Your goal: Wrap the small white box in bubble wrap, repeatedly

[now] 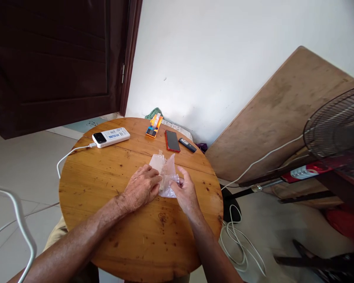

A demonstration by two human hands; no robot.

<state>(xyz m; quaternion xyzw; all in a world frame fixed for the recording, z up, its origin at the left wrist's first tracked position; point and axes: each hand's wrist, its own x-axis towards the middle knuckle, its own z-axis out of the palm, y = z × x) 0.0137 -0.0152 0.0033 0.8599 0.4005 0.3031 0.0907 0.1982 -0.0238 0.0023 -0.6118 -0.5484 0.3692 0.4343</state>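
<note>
Working well inside the rim of a round wooden table (162, 239), with wood running on to the left and toward the near edge. Tighter on the far side: red-edged phone (172, 140) nearest the bubble wrap (167, 192), black device (187, 145) just right of it, orange tape dispenser (151, 131) farther back, white power bank (115, 136) well off left. Left hand (143, 184) palm down, fingers curled over the wrap's left part; can't tell if pinching (thumb hidden). Right hand (188, 193) turned inward, thumb on the wrap's right side, index lifted away; can't tell about any grip underneath. Crumpled, see-through, near mid-table, with pinkish flap (170, 164) sticking up beside flat whitish piece (157, 162)
</note>
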